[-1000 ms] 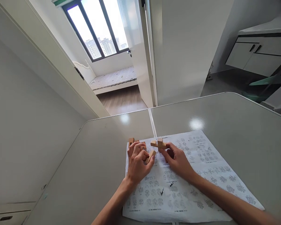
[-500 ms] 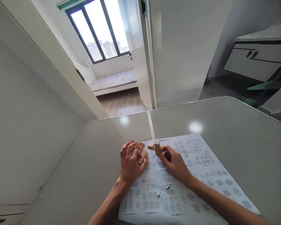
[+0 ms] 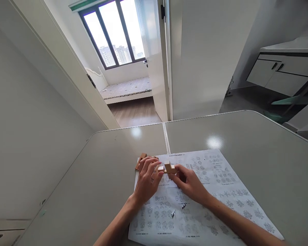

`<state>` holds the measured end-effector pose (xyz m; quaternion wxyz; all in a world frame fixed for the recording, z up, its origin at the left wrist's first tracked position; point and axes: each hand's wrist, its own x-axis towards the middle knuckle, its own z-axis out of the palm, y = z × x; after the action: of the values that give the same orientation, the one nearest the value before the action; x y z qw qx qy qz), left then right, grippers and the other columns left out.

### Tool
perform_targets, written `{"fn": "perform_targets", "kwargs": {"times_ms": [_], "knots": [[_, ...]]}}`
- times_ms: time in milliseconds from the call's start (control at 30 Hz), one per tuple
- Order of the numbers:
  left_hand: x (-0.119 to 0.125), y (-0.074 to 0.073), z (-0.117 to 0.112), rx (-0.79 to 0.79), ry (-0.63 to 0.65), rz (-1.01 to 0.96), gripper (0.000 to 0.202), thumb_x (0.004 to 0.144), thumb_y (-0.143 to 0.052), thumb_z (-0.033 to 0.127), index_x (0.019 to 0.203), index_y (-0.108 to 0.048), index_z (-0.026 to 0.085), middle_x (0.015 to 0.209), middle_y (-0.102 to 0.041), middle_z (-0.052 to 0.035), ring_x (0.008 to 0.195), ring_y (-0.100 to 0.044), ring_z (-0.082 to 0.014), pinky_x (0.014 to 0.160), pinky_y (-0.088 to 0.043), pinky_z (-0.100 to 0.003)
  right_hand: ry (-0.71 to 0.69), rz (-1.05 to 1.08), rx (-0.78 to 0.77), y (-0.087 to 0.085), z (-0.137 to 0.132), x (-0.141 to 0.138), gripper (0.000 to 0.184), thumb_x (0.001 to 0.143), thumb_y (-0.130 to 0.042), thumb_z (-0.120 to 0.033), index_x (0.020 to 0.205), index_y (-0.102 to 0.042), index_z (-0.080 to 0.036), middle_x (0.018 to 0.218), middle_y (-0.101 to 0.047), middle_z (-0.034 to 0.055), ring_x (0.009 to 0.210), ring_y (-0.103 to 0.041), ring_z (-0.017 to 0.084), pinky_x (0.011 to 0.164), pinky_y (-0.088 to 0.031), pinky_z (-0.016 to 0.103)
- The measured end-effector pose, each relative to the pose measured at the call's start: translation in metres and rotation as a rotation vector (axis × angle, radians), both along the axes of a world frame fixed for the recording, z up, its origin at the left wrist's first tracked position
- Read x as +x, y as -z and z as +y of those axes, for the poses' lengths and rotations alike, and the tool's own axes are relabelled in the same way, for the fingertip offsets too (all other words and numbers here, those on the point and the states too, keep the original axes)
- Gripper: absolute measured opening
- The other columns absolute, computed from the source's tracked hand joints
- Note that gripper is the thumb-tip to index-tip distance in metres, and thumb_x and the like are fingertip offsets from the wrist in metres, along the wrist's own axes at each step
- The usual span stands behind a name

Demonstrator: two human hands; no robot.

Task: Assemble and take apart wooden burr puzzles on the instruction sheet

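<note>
My right hand (image 3: 188, 179) pinches the right end of a small assembly of pale wooden puzzle pieces (image 3: 167, 166), one block standing up from it. Around its left end, my left hand (image 3: 147, 176) curls its fingers. Between the left thumb and fingers shows part of another wooden puzzle piece (image 3: 154, 173), mostly hidden. Beyond the left hand lie several darker notched wooden pieces (image 3: 141, 161), partly covered by the fingers. Under both hands is a large printed sheet (image 3: 202, 205) with rows of small line diagrams.
The sheet lies on a glossy grey table (image 3: 113, 177) with a seam (image 3: 166, 138) running away from me. Two small torn spots (image 3: 172, 214) mark the sheet. Past the table are an open door (image 3: 156, 68), a bed (image 3: 129, 89) and a white cabinet (image 3: 282, 70).
My right hand has brought the assembly slightly left and down. My left hand has lifted off the darker pieces and turned toward the assembly, so the hands are now close together.
</note>
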<state>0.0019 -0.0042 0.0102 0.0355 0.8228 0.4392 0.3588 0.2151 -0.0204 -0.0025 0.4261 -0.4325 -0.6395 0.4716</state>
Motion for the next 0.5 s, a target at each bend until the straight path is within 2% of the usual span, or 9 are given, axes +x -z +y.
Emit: {"fn": "perform_targets", "kwargs": {"times_ms": [67,133,267,367,500], "knots": [[0.0,-0.001,0.0,-0.024,0.049,-0.04,0.011,0.1,-0.06,0.029,0.108,-0.066,0.025,0.118,-0.07,-0.0091,0.123,-0.058,-0.0279,0.108,-0.048,-0.05,-0.069,0.056,-0.04,-0.001,0.0,0.001,0.037,0.1,-0.057,-0.057,0.096,-0.061,-0.021,0.063,-0.049,-0.0054,0.056,-0.045,0.014,0.054,-0.037,0.027],[0.0,-0.001,0.001,-0.069,0.093,-0.097,0.013,0.102,-0.057,0.032,0.1,-0.066,0.024,0.113,-0.071,-0.0091,0.119,-0.06,-0.0277,0.104,-0.051,-0.049,-0.163,0.143,-0.102,-0.002,0.002,0.004,0.039,0.099,-0.058,-0.059,0.099,-0.06,-0.02,0.062,-0.049,-0.0062,0.054,-0.046,0.013,0.054,-0.038,0.026],[0.0,-0.004,0.0,-0.161,0.156,-0.193,0.028,0.106,-0.048,0.044,0.097,-0.066,0.023,0.113,-0.069,-0.0113,0.115,-0.06,-0.0275,0.099,-0.053,-0.046,-0.395,0.27,-0.188,-0.003,0.007,0.01,0.043,0.099,-0.058,-0.062,0.096,-0.06,-0.019,0.064,-0.053,-0.0052,0.051,-0.048,0.011,0.052,-0.04,0.025],[0.0,-0.007,-0.002,-0.205,0.19,-0.219,0.029,0.106,-0.047,0.044,0.097,-0.065,0.023,0.114,-0.069,-0.012,0.116,-0.06,-0.0277,0.101,-0.052,-0.046,-0.54,0.296,-0.231,-0.004,0.009,0.012,0.044,0.101,-0.056,-0.06,0.1,-0.063,-0.017,0.068,-0.06,-0.0014,0.051,-0.053,0.011,0.052,-0.043,0.025],[0.001,-0.012,-0.006,-0.237,0.218,-0.22,0.023,0.104,-0.051,0.039,0.097,-0.065,0.023,0.11,-0.07,-0.0123,0.111,-0.063,-0.0278,0.098,-0.054,-0.046,-0.614,0.302,-0.286,-0.005,0.007,0.013,0.045,0.1,-0.058,-0.06,0.102,-0.065,-0.016,0.069,-0.064,0.0002,0.051,-0.058,0.012,0.051,-0.046,0.025]]}}
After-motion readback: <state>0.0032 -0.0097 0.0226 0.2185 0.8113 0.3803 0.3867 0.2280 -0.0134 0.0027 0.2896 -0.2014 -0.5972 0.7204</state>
